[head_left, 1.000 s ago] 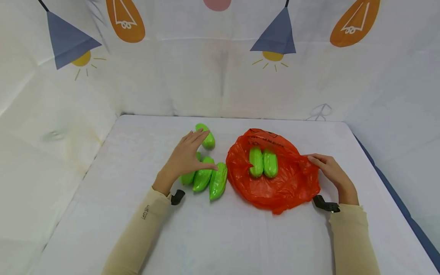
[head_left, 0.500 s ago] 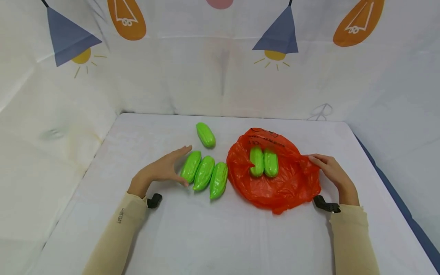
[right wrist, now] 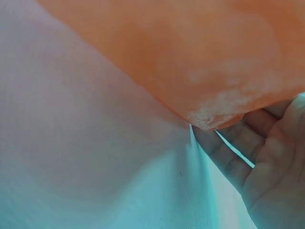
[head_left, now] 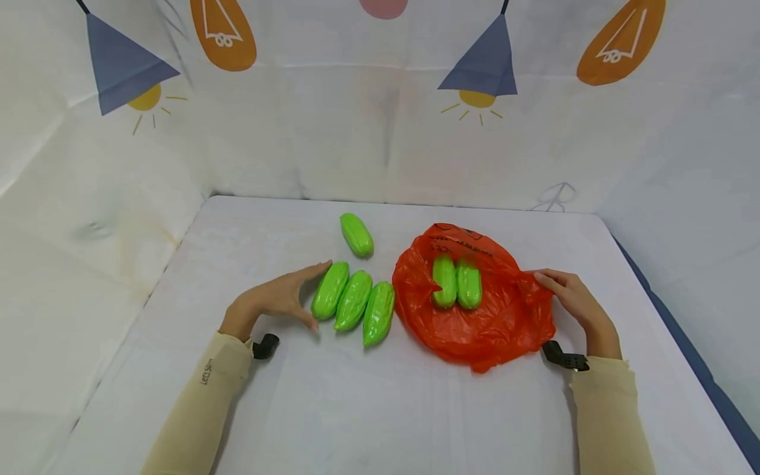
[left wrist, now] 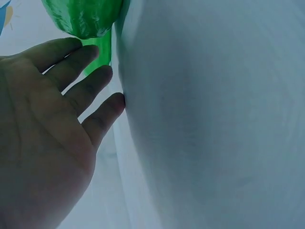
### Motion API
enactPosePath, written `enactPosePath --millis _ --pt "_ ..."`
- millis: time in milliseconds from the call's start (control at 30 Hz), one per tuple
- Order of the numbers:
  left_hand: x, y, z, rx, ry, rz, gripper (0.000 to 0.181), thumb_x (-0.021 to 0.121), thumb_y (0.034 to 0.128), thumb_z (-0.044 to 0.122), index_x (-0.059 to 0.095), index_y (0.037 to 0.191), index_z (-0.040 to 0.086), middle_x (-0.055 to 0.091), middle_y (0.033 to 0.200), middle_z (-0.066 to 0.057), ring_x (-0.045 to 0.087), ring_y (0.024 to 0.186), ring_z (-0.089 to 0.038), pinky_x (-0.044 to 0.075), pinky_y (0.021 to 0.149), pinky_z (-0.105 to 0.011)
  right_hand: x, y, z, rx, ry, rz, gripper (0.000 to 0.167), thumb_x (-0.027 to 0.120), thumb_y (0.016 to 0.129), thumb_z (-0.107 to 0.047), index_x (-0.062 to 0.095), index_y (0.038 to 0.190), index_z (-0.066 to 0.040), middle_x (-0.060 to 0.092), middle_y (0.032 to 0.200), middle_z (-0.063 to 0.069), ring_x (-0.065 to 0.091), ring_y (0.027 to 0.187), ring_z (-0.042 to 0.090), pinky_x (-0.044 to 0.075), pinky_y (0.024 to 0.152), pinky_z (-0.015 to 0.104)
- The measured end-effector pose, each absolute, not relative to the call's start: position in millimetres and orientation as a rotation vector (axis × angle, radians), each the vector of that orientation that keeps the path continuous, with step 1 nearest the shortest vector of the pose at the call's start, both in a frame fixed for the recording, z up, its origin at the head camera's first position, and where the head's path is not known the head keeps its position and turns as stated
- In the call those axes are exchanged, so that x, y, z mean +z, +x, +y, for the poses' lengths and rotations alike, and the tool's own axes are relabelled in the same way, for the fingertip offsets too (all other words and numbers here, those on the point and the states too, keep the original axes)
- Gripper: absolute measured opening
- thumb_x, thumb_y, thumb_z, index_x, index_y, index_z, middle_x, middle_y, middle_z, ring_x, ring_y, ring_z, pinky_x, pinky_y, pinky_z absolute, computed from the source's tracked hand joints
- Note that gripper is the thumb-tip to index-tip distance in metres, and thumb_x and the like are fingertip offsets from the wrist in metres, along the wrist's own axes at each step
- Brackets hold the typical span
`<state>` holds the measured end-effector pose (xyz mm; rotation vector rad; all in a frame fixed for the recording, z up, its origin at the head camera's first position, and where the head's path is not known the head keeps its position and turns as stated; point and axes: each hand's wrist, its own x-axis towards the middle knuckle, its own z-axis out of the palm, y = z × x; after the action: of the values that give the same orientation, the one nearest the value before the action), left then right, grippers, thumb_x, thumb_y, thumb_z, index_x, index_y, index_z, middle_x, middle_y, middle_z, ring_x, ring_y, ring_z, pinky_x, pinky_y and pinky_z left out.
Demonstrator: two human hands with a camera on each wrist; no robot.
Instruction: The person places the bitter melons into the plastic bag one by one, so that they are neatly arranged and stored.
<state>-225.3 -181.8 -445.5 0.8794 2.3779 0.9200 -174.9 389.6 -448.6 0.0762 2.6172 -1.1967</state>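
Three glossy green, elongated vegetable-like pieces lie side by side: the left one (head_left: 330, 291), the middle one (head_left: 353, 301) and the right one (head_left: 379, 313). My left hand (head_left: 279, 297) is at the left piece, thumb and fingers spread at its two ends; firm contact cannot be told. In the left wrist view, the fingers (left wrist: 88, 90) reach toward a green piece (left wrist: 86, 16). At the right, my right hand (head_left: 578, 303) pinches the edge of a red plastic bag (head_left: 469, 336). Two green pieces (head_left: 457, 284) lie in the bag's opening.
Another green piece (head_left: 357, 235) lies alone farther back. Everything rests on a white-covered table (head_left: 380, 415). A white cloth with printed lamps (head_left: 477, 59) hangs behind the table's back edge.
My left hand has moved left and toward me, from above the green pieces to the left one, then closer around it. My right hand stays on the bag's edge.
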Motion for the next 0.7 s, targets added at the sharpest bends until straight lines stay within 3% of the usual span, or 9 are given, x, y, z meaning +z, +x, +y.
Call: enactPosePath --millis 500,700 --pt "-448.9 -225.5 -174.1 0.952 0.971 2.395 0.121 0.093 0.0632 0.035 0.020 0.157 0.009 0.023 0.162 -0.011 0.020 0.149 -0.033 0.021 0.120 -0.054 -444.8 -173.1 386.2 -1.194 0.053 2.628 0.060 0.036 0.105 -0.043 0.048 0.140 0.005 0.050 0.138 0.031 0.039 0.130 0.043 0.030 0.105 0.072" --pt "-448.6 -226.0 -172.4 0.935 0.950 2.406 0.124 0.093 0.0610 0.036 0.020 0.157 0.009 0.024 0.162 -0.011 0.021 0.149 -0.033 0.022 0.120 -0.052 -444.3 -172.7 385.9 -1.200 0.057 2.625 0.061 0.036 0.105 -0.043 0.048 0.140 0.005 0.049 0.139 0.032 0.039 0.130 0.044 0.030 0.106 0.072"
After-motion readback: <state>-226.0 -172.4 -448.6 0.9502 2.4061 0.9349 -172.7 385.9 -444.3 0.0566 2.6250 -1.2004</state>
